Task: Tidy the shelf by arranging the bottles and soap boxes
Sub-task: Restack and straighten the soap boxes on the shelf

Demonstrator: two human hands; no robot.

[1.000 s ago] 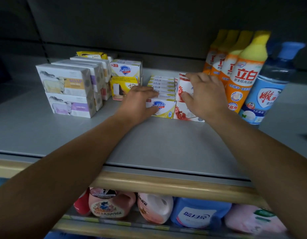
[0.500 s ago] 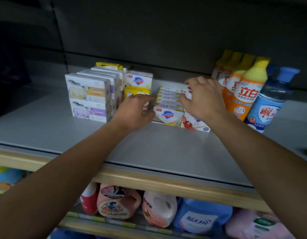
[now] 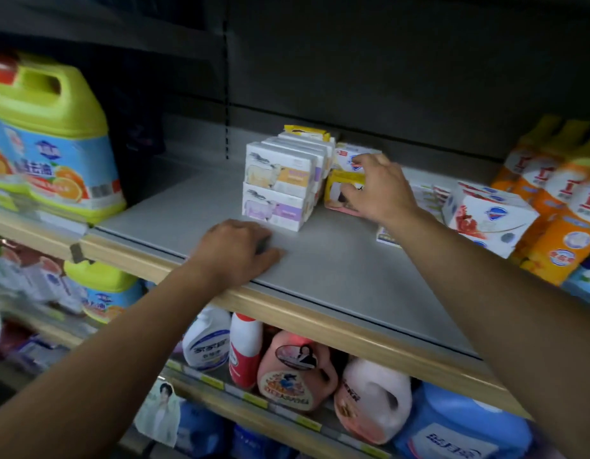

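Note:
My right hand (image 3: 378, 190) reaches over the grey shelf (image 3: 336, 270) and grips a yellow soap box (image 3: 336, 188), fingers curled over its top and thumb on its front. A white soap box with a blue shield logo (image 3: 348, 153) lies on top of it. Just to the left stands a double stack of white soap boxes with sheep pictures (image 3: 277, 185). My left hand (image 3: 235, 251) rests palm down near the shelf's front edge and holds nothing. Red-and-white soap boxes (image 3: 486, 220) and orange bottles with yellow caps (image 3: 558, 207) stand on the right.
A large yellow-green detergent jug (image 3: 45, 144) stands on the neighbouring shelf at left. Flat soap boxes (image 3: 426, 197) lie behind my right forearm. The lower shelf holds several detergent bottles (image 3: 297, 376). A wooden lip (image 3: 320, 319) runs along the shelf front.
The view has swung left. My right hand left the red-and-white boxes and took hold of the yellow soap box. My left hand came off the flat boxes and dropped to the shelf front.

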